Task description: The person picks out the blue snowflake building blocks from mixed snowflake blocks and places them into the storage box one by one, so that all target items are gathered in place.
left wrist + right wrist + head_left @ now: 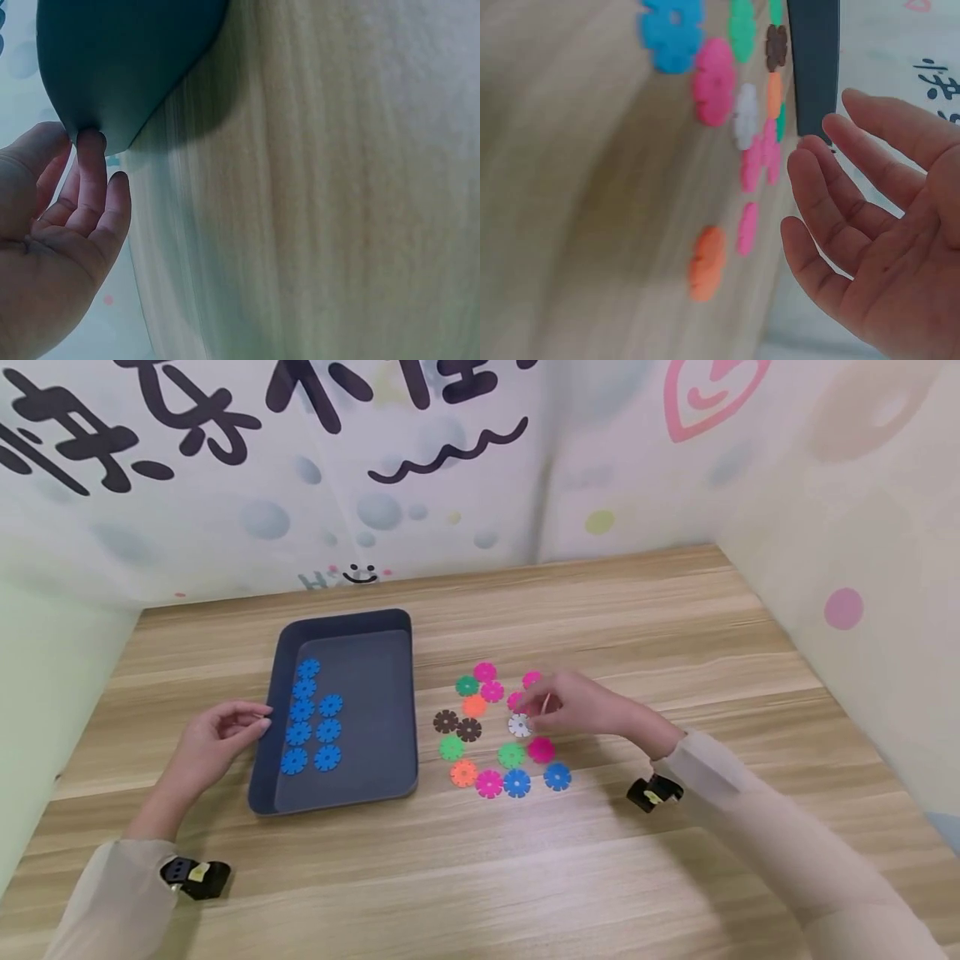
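My left hand [213, 743] pinches the left rim of a dark grey tray [416, 727], with thumb and forefinger on either side of its wall in the left wrist view. Several blue notched discs [327, 730] lie in two columns inside the tray's left half. Over the loose discs to the right of the tray hovers my right hand [573, 703], beside a white disc [519, 725]. Its fingers are relaxed and hold nothing in the right wrist view. An orange disc [707, 264] lies on the table below it, mostly hidden by the hand in the head view.
Around the right hand lie loose pink [541, 749], green [512, 755], brown [446, 721], orange [463, 774] and blue discs [557, 777]. A wooden table [450, 885] carries everything. Printed wall sheets [637, 460] stand along its back and right edges.
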Demonstrator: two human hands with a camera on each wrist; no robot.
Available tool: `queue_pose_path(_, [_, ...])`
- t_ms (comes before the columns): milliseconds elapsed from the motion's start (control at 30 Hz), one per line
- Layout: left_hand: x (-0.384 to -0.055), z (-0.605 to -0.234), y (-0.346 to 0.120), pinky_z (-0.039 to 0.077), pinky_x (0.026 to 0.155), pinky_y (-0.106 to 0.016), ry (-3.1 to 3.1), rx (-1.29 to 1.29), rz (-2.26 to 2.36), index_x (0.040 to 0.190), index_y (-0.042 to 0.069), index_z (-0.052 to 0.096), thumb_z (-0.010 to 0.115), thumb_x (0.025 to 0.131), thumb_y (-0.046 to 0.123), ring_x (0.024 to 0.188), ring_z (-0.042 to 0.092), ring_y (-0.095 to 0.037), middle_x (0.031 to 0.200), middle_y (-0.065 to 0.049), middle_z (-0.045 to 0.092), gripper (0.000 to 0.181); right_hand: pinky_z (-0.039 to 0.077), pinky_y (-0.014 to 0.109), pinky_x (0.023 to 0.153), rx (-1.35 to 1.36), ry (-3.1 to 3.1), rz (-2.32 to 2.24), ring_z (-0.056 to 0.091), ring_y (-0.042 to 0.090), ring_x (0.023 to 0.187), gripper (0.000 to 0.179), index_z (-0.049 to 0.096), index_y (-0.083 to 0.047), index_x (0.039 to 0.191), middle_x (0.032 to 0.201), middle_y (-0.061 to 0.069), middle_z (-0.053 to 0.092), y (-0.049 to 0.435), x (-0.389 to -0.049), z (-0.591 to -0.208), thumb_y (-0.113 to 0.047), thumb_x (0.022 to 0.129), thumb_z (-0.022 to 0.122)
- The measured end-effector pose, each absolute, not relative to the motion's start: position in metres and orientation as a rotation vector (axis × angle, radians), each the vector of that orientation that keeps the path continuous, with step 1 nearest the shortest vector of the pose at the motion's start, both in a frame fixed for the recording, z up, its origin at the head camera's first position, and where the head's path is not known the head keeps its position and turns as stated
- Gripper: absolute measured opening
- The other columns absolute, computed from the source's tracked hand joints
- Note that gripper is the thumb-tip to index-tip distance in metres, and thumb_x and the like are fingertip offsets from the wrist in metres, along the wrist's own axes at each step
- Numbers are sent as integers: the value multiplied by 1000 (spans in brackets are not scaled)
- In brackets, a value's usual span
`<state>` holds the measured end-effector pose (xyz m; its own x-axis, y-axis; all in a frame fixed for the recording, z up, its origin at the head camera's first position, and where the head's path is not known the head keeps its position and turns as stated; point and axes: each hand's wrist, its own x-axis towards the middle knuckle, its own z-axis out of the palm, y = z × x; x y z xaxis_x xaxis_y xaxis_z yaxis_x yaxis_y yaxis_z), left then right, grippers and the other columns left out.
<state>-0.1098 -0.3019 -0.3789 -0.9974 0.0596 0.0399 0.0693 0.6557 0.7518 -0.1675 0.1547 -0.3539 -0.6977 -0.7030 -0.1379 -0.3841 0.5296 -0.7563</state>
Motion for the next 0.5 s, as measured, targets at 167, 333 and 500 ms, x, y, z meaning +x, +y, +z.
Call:
queue_pose_path(167, [-110, -380, -303, 47, 61, -15, -2852, -106, -1300, 112, -7, 57, 57, 92, 15, 71, 56, 1, 85, 10, 60, 30, 49, 28, 72, -805, 2334, -1002, 56, 15, 78, 22, 66, -2, 105, 86, 2, 62, 170, -153, -366, -7, 84, 66])
queue_pose_path(333, [-110, -381, -304, 47, 61, -15, -2848, -99, -1297, 113, -7, 57, 57, 92, 15, 71, 56, 1, 85, 12, 60, 31, 49, 29, 73, -778, 2349, -993, 55, 14, 79, 22, 67, -5, 105, 85, -2, 60, 183, -140, -373, -10, 83, 68])
queue_pose_path(500, [-109, -380, -303, 47, 61, -14, -2839, -101, -1310, 112, -7, 57, 57, 92, 17, 71, 56, 1, 85, 14, 59, 32, 49, 27, 73, -769, 2373, -988, 54, 14, 79, 21, 67, -5, 103, 85, -3, 60, 191, -128, -376, -10, 82, 68])
